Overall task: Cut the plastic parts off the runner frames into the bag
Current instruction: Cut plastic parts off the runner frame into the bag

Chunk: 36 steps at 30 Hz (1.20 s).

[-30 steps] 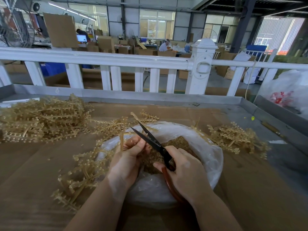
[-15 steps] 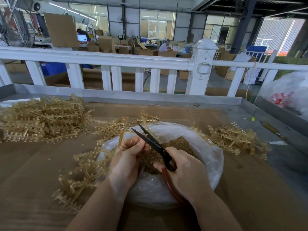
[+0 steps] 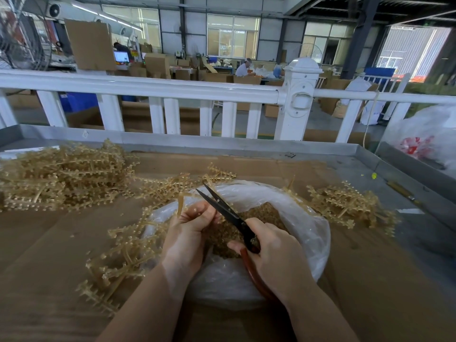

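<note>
A clear plastic bag [image 3: 306, 218] lies open on the cardboard, filled with small tan cut parts [image 3: 266, 213]. My left hand [image 3: 190, 233] pinches a tan runner frame [image 3: 180, 204] over the bag's left rim, its stem sticking up above my fingers. My right hand [image 3: 276, 255] grips scissors [image 3: 229, 213] with black blades and a red-brown handle. The blades are slightly apart and point up-left, right beside my left fingertips.
A big heap of tan runner frames [image 3: 61, 176] lies at the far left, more frames [image 3: 118, 255] sprawl left of the bag, and a smaller pile [image 3: 345, 206] sits on the right. A metal tray wall [image 3: 222, 144] and a white railing [image 3: 148, 87] stand behind.
The runner piece in my left hand sits lower and shows less above the fingers. The scissor blades have narrowed a little. Both hands stay over the bag.
</note>
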Each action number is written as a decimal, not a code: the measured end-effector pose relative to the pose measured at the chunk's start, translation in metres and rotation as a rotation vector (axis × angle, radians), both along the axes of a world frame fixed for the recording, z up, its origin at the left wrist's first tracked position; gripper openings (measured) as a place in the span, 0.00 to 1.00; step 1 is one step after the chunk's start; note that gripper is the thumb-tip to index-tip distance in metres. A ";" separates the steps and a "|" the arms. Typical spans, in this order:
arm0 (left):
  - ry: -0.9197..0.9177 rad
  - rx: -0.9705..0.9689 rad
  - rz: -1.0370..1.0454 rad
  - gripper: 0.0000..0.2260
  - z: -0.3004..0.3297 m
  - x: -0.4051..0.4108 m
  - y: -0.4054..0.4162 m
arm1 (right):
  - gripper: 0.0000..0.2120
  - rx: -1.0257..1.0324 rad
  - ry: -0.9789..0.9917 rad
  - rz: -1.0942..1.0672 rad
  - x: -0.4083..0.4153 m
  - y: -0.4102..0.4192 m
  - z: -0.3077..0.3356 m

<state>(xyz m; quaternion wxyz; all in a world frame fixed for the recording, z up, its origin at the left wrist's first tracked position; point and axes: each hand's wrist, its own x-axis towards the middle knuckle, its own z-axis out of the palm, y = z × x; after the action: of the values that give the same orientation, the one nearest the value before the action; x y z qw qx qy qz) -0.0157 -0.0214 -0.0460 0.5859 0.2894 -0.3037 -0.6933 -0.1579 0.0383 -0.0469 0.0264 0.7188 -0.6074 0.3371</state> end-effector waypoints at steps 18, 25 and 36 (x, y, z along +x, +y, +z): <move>-0.015 0.063 -0.058 0.13 0.002 0.003 0.000 | 0.17 0.006 -0.026 0.008 -0.001 0.001 -0.001; -0.045 0.058 -0.099 0.17 0.003 0.003 0.002 | 0.18 0.009 -0.012 0.004 -0.001 0.001 -0.001; -0.052 -0.005 -0.065 0.12 0.003 0.001 0.005 | 0.15 -0.030 -0.023 -0.047 -0.001 -0.002 -0.003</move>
<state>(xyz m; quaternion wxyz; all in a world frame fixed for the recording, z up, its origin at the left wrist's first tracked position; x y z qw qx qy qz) -0.0150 -0.0169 -0.0429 0.5557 0.2961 -0.3298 -0.7034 -0.1587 0.0367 -0.0497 0.0383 0.6998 -0.6194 0.3536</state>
